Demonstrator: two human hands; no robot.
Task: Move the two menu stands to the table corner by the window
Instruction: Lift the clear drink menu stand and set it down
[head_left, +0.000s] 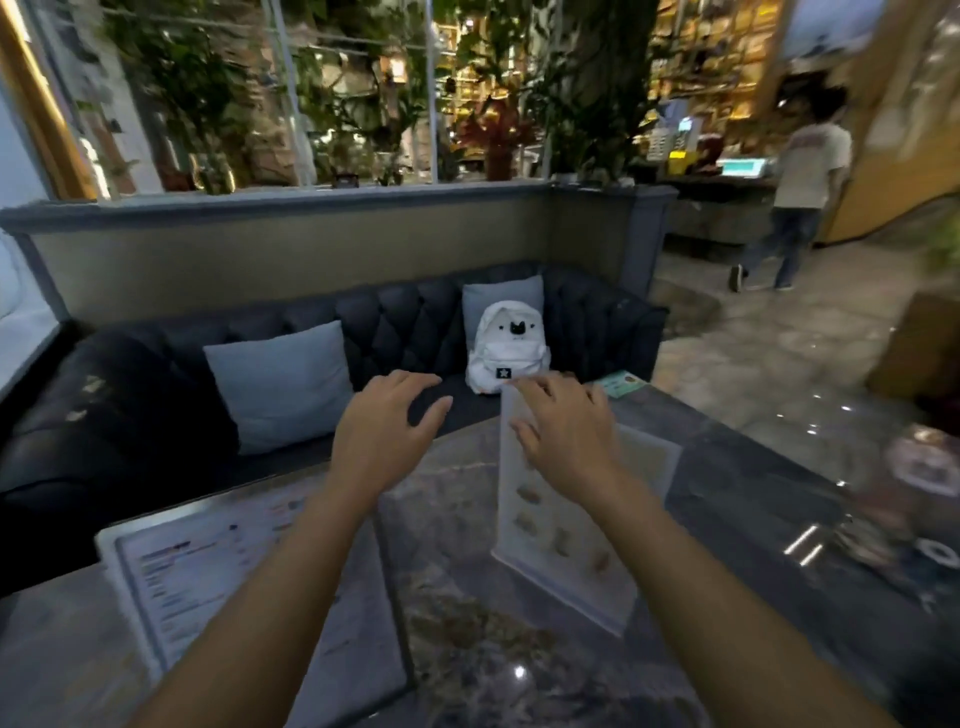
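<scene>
Neither moved yet: right hand (558, 434) fingers spread on tall clear acrylic menu stand (563, 525) top, left hand (387, 428) spread empty, second printed-sheet acrylic menu stand (208, 577) near-left on marble desk (727, 519).

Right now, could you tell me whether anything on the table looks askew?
Nothing is spilled or damaged. The two menu stands face different ways: the left stand leans back near the table edge; the right stand is upright under the right hand.

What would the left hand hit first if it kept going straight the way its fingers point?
Likely nothing on the table: the left hand points past the table edge toward the white backpack on the sofa, though depth is unclear.
</scene>
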